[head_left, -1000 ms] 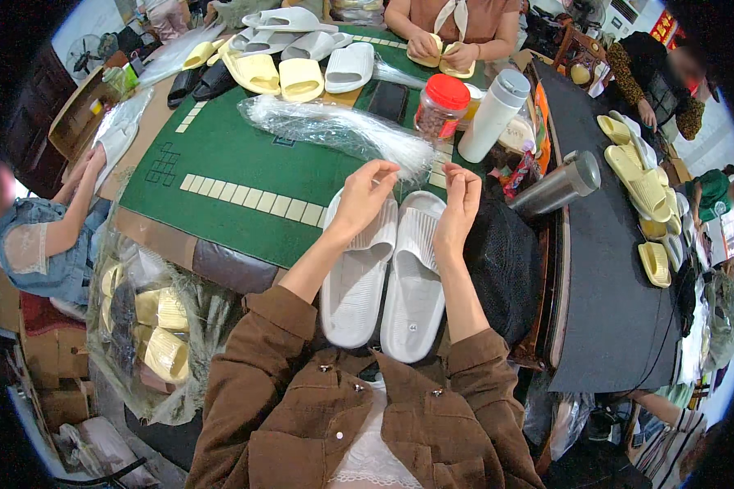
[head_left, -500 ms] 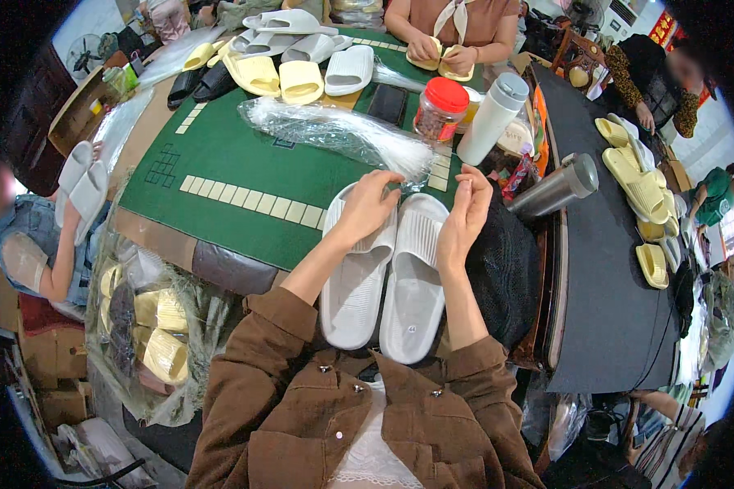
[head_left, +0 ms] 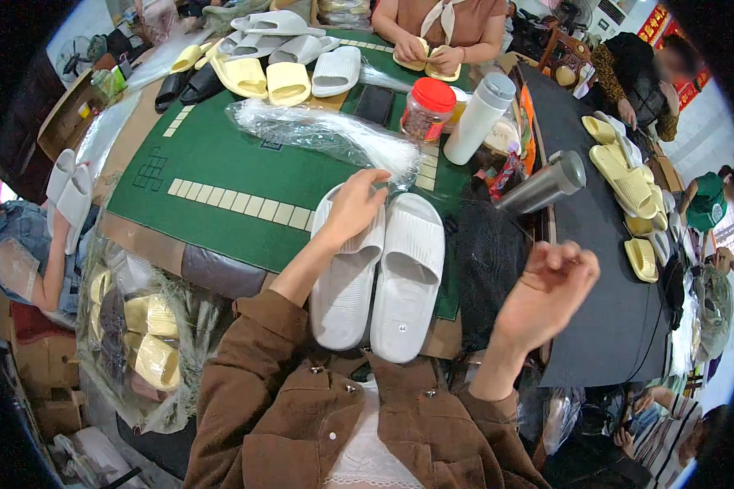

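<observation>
A pair of light grey slippers with ribbed straps lies side by side in front of me, toes pointing away: a left slipper (head_left: pixel 341 297) and a right slipper (head_left: pixel 408 285). Over the strap and toe of the left one rests my left hand (head_left: pixel 355 210); its fingers reach toward the gap between the toes, thumb apart from them, with nothing visible in between. My right hand (head_left: pixel 549 295) is raised in the air to the right of the pair, palm up, fingers loosely bent and apart, holding nothing. Beyond the toes lies a bundle of thin white strands (head_left: pixel 334 138) in clear plastic.
Yellow, grey and black slippers (head_left: pixel 289 84) crowd the green table's far side. A red-lidded jar (head_left: pixel 426 110), white bottle (head_left: pixel 479 118) and steel tumbler (head_left: pixel 544 183) stand right. A bag of yellow slippers (head_left: pixel 156 363) sits lower left. Co-workers handle slippers across the table and at left.
My right hand has left the right slipper's side and swung out to the right and nearer to me. My left hand stays over the left slipper. The view has shifted slightly.
</observation>
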A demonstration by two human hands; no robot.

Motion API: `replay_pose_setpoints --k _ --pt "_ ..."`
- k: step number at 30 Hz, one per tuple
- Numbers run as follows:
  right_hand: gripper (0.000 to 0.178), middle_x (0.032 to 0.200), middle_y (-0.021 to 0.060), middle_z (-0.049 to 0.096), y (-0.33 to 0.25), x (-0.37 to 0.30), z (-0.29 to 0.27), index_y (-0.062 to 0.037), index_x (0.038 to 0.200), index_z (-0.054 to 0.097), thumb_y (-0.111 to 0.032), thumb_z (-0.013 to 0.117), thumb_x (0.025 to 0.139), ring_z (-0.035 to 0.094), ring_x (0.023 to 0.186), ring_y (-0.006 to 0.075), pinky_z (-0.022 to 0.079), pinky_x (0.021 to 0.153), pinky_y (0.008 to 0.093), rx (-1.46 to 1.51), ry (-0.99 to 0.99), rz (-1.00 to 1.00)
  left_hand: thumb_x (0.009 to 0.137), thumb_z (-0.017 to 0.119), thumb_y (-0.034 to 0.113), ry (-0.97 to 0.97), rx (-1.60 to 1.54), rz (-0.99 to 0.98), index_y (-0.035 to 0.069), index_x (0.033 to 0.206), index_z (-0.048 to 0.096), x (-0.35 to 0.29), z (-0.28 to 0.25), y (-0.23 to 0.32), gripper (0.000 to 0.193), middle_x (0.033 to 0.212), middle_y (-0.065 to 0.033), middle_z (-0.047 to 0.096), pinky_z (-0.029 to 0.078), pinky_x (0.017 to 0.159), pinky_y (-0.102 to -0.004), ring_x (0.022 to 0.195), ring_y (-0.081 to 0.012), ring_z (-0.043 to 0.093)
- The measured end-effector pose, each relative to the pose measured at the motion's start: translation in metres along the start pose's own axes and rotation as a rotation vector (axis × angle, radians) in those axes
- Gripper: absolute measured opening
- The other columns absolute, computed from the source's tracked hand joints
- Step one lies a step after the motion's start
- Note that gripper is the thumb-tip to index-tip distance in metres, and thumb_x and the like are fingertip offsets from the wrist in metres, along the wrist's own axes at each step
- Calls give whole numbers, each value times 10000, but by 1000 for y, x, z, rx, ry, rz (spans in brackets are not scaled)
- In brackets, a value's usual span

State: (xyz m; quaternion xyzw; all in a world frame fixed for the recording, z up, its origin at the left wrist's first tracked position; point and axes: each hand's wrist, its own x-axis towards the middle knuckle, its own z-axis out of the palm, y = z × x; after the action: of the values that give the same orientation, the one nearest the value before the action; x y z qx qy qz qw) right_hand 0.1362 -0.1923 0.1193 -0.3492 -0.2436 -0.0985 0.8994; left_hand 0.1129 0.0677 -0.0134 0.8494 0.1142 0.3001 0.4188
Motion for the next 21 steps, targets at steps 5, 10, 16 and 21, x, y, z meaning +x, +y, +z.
replay_pose_setpoints --k 5,10,16,21 --pt "107 940 50 493 -40 3 -11 -96 1064 485 -187 437 1032 464 834 146 465 937 401 -219 54 -312 887 625 109 -1 -22 -21 16 1165 630 -2 -1 -3 293 1159 -148 646 469 928 -367 1068 -287 612" --pt "125 891 49 439 -70 -2 -30 -86 1040 468 -208 450 1019 441 865 167 409 985 430 -477 44 -644 900 598 106 -80 -28 -103 15 1163 634 -2 -8 14 281 1138 -141 640 468 929 -359 1058 -279 611" --pt "196 930 80 514 -86 1 -61 -65 1054 491 -243 411 1031 459 831 174 431 850 373 -796 -23 -906 908 577 91 -81 -11 -80 4 1129 645 -1 -7 9 247 1115 -140 639 475 909 -348 1026 -271 619" --pt "151 848 61 584 -97 14 -94 -54 1058 552 -140 429 1040 468 730 95 388 673 247 -1071 -14 -668 907 585 102 -74 14 -32 22 1105 655 -2 -3 4 225 1104 -128 641 475 892 -353 1002 -278 615"
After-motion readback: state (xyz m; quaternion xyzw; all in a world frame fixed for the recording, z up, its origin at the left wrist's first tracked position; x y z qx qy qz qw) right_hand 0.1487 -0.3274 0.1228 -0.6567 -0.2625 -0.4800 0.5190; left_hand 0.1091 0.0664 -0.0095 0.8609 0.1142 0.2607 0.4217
